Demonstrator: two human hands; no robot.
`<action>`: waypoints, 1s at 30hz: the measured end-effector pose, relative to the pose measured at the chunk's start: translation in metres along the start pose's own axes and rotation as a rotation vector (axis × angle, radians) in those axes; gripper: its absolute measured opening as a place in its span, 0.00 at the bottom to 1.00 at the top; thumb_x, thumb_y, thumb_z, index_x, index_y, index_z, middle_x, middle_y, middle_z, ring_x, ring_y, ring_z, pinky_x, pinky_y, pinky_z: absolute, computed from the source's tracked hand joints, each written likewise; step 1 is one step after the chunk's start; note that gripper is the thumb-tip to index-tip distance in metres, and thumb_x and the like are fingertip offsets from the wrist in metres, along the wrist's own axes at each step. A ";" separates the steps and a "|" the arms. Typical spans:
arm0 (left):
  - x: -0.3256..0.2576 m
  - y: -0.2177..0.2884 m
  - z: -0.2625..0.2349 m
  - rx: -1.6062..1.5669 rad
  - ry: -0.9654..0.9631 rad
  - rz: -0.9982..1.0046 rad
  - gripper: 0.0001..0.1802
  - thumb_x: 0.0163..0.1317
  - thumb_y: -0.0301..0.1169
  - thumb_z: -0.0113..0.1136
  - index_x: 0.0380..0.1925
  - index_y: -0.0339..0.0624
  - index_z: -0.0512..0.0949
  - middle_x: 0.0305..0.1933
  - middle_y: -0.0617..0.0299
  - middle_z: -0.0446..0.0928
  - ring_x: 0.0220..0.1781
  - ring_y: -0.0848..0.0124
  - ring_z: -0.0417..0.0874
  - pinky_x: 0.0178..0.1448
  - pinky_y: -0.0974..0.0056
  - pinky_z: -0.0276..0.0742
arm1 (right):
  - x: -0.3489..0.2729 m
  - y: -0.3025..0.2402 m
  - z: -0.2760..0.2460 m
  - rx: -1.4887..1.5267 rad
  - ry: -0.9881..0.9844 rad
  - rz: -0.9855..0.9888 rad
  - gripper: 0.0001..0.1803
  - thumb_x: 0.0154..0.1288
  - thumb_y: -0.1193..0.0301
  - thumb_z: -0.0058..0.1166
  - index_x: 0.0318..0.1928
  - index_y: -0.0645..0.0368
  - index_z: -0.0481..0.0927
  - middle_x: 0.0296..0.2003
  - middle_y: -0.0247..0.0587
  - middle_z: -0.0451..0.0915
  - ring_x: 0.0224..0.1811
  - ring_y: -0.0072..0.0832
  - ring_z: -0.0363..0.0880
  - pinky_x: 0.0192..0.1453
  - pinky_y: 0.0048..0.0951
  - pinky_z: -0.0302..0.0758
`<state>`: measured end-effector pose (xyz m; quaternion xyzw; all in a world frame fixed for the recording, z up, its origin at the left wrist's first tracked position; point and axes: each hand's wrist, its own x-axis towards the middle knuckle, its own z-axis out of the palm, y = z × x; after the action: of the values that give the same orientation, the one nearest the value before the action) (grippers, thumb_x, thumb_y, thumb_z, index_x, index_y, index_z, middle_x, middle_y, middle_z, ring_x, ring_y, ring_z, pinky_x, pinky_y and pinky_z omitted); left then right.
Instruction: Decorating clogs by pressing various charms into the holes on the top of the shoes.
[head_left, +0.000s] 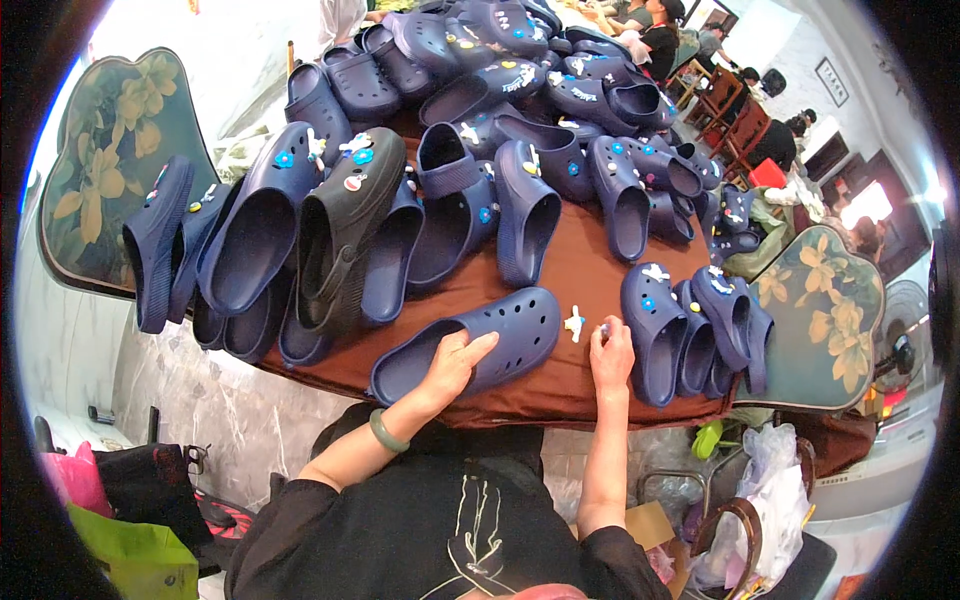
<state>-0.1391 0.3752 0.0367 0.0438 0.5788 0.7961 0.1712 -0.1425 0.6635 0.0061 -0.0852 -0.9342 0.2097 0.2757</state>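
Head view, sole entry.

Item: one navy clog point(511, 352), lying at the near edge of a table point(592, 258) covered in brown cloth, sole down or nearly so. Long axis slanting: heel to the lower left, perforated toe to the upper right. Upper bare of ornament, holes exposed.

Left hand point(452, 368): closed over the clog's near side, where foot opening meets upper; green bracelet point(388, 431) at the wrist. The nearer hand to the clog, in contact with it.

Right hand point(612, 352): right of the toe, apart from the clog; fingertips drawn together, apparently pinching a small bluish bit point(604, 329).

Key relation: the toe holes face up and lie to the right hand's left, across a strip of cloth. On that strip, one white charm point(574, 323), loose, between toe and right hand, touching neither.

Surroundings: decorated clogs point(657, 345) just beyond the right hand; one black clog point(352, 225) among navy ones to the left; heaped clogs point(505, 90) at the far end, cut off by the upper rim.

Hard to make out: left fingers partly lost in the grip; the bluish bit mostly covered and too small to identify; the charm's exact shape; the clog's underside, unseen.
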 end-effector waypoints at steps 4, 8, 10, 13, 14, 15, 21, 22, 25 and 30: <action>-0.002 0.000 -0.001 -0.013 0.017 0.040 0.19 0.66 0.39 0.56 0.43 0.29 0.77 0.40 0.63 0.79 0.40 0.77 0.77 0.47 0.69 0.73 | 0.002 0.000 0.005 -0.207 0.000 -0.166 0.12 0.59 0.73 0.56 0.45 0.58 0.78 0.42 0.46 0.74 0.49 0.46 0.70 0.51 0.44 0.69; -0.005 -0.002 0.000 -0.087 -0.014 0.049 0.20 0.66 0.39 0.56 0.45 0.30 0.76 0.42 0.62 0.79 0.42 0.77 0.76 0.48 0.69 0.73 | -0.003 -0.025 0.004 -0.318 0.080 -0.235 0.13 0.58 0.66 0.59 0.43 0.54 0.79 0.41 0.41 0.73 0.50 0.42 0.67 0.51 0.47 0.62; -0.006 -0.001 -0.001 -0.070 -0.017 0.047 0.20 0.66 0.39 0.55 0.46 0.30 0.76 0.42 0.62 0.79 0.42 0.77 0.76 0.49 0.69 0.73 | -0.008 -0.034 0.009 -0.356 0.038 -0.288 0.15 0.57 0.60 0.59 0.43 0.51 0.79 0.37 0.39 0.73 0.44 0.38 0.67 0.48 0.43 0.59; -0.012 0.002 0.001 -0.063 -0.033 0.040 0.20 0.66 0.39 0.55 0.46 0.30 0.76 0.42 0.63 0.79 0.43 0.77 0.76 0.50 0.69 0.72 | -0.015 -0.036 0.016 -0.429 0.013 -0.253 0.14 0.58 0.60 0.59 0.41 0.53 0.78 0.36 0.39 0.73 0.43 0.38 0.68 0.49 0.42 0.59; -0.013 0.003 0.002 -0.075 -0.038 0.037 0.20 0.67 0.39 0.55 0.46 0.31 0.76 0.42 0.63 0.79 0.43 0.78 0.76 0.50 0.69 0.72 | -0.015 -0.036 0.017 -0.426 0.024 -0.264 0.13 0.57 0.61 0.59 0.38 0.55 0.77 0.34 0.40 0.74 0.42 0.37 0.69 0.49 0.42 0.59; -0.014 0.002 0.001 -0.075 -0.036 0.033 0.20 0.67 0.39 0.55 0.46 0.31 0.76 0.42 0.63 0.79 0.43 0.78 0.76 0.50 0.69 0.72 | -0.016 -0.035 0.019 -0.425 0.018 -0.264 0.13 0.57 0.61 0.59 0.38 0.55 0.77 0.34 0.40 0.74 0.42 0.37 0.69 0.49 0.42 0.59; -0.003 -0.006 -0.001 0.173 0.042 0.122 0.22 0.64 0.40 0.55 0.45 0.30 0.78 0.42 0.60 0.80 0.44 0.73 0.76 0.52 0.64 0.72 | -0.006 -0.020 0.036 -0.515 0.106 -0.349 0.09 0.57 0.67 0.55 0.36 0.58 0.76 0.31 0.43 0.73 0.39 0.39 0.70 0.51 0.44 0.62; -0.005 0.001 -0.002 0.269 0.047 0.062 0.22 0.64 0.41 0.55 0.45 0.31 0.78 0.42 0.59 0.80 0.44 0.73 0.77 0.52 0.63 0.72 | -0.003 -0.019 0.030 -0.496 0.110 -0.367 0.08 0.58 0.67 0.54 0.37 0.56 0.77 0.31 0.42 0.74 0.39 0.38 0.71 0.50 0.44 0.62; 0.000 -0.001 0.002 0.041 -0.017 0.102 0.21 0.66 0.40 0.54 0.47 0.29 0.77 0.43 0.60 0.80 0.45 0.74 0.77 0.53 0.66 0.72 | -0.002 -0.026 0.020 -0.207 0.075 -0.186 0.10 0.67 0.67 0.50 0.45 0.53 0.80 0.36 0.34 0.80 0.41 0.33 0.74 0.49 0.42 0.61; 0.001 -0.002 -0.002 -0.086 -0.070 0.051 0.21 0.66 0.38 0.54 0.50 0.31 0.75 0.48 0.59 0.78 0.47 0.73 0.78 0.55 0.66 0.73 | -0.012 -0.067 0.012 0.136 0.080 -0.254 0.12 0.64 0.70 0.54 0.47 0.54 0.82 0.39 0.36 0.78 0.45 0.34 0.73 0.56 0.43 0.62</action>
<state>-0.1404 0.3746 0.0337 0.0789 0.5363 0.8224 0.1726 -0.1421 0.5960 0.0209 0.0442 -0.9093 0.2326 0.3421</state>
